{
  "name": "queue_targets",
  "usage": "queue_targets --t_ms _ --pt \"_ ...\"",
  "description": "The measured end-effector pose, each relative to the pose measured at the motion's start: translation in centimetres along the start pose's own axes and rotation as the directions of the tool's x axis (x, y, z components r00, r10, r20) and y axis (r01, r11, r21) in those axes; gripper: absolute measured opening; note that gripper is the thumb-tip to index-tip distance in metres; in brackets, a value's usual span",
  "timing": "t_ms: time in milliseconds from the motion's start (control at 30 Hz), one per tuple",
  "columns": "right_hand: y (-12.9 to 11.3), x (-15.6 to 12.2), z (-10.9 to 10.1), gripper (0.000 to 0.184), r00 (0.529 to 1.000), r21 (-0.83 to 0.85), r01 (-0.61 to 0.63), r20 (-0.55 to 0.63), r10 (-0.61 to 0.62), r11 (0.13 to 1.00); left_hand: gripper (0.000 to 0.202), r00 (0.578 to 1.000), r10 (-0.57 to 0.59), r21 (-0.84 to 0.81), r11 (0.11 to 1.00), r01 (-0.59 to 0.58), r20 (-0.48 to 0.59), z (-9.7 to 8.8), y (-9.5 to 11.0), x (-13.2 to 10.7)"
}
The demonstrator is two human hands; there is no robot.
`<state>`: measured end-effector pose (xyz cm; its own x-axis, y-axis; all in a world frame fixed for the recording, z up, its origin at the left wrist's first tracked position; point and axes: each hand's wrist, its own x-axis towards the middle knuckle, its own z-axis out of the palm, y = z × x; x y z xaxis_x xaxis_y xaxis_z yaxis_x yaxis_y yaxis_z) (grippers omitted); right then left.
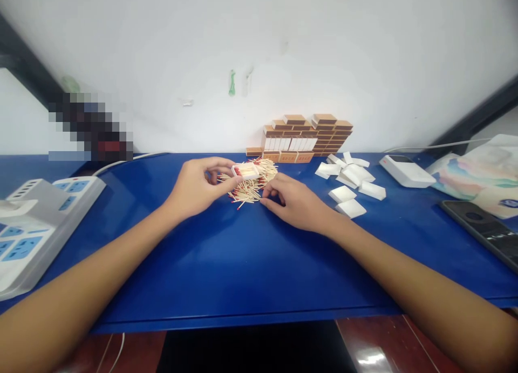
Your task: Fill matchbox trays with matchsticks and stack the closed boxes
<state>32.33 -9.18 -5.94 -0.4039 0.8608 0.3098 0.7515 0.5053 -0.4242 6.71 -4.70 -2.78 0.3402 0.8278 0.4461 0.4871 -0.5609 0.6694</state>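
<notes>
Over the match pile [246, 190], the left hand [197, 183] pinches a tray [251, 177] by one end, open side up, likely so the matches [247, 170] inside stay in, while the right hand [295, 201] curls nearly closed at the pile's right edge, its hold unclear.

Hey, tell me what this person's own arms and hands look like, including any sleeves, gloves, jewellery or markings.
The left forearm and right forearm are bare, with no sleeve in view. The left hand and right hand are ungloved. No watch, bracelet or ring shows, and I see no clear markings or attached cables.
</notes>
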Motion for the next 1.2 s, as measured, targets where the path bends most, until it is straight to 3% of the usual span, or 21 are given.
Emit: queue_targets --t_ms 200,367,433,700,800,967,1200 --pt "1.1 -0.1 -0.8 0.009 0.998 -0.02 0.008 0.064 -0.007 1.0 0.033 0.999 0.032 0.108 0.994 -0.035 0.034 0.0 -1.2 0.1" --pt "1.4 0.1 -3.0 0.01 0.987 -0.073 0.021 -0.155 -0.032 0.997 0.034 0.989 0.093 0.082 0.991 -0.103 0.117 1.0 -1.0 -0.7" --pt "0.9 0.1 -3.4 0.009 0.98 -0.05 0.057 -0.188 -0.066 0.997 0.031 0.983 0.117 0.056 0.99 -0.126 0.14 1.4 -0.3 -1.2" --pt "-0.9 -0.4 -2.3 0.007 0.986 0.034 0.156 -0.065 -0.153 0.987 0.03 0.976 0.125 -0.047 0.992 -0.119 0.18 2.1 1.3 -2.2" --pt "-1.0 -0.3 -2.4 0.006 0.982 0.05 0.155 -0.116 -0.148 0.987 0.033 0.982 0.094 -0.057 0.995 -0.086 0.162 1.7 0.9 -1.7" --pt "-0.5 -0.1 -2.4 0.006 0.973 0.022 0.075 -0.22 -0.069 0.997 0.036 1.0 0.011 -0.039 0.999 -0.01 0.019 0.4 -0.1 -0.5" --pt "0.8 0.0 -0.7 0.007 0.997 -0.008 0.069 0.022 -0.069 0.998 0.036 0.998 0.033 -0.014 0.999 -0.032 0.049 0.3 0.1 -0.5"
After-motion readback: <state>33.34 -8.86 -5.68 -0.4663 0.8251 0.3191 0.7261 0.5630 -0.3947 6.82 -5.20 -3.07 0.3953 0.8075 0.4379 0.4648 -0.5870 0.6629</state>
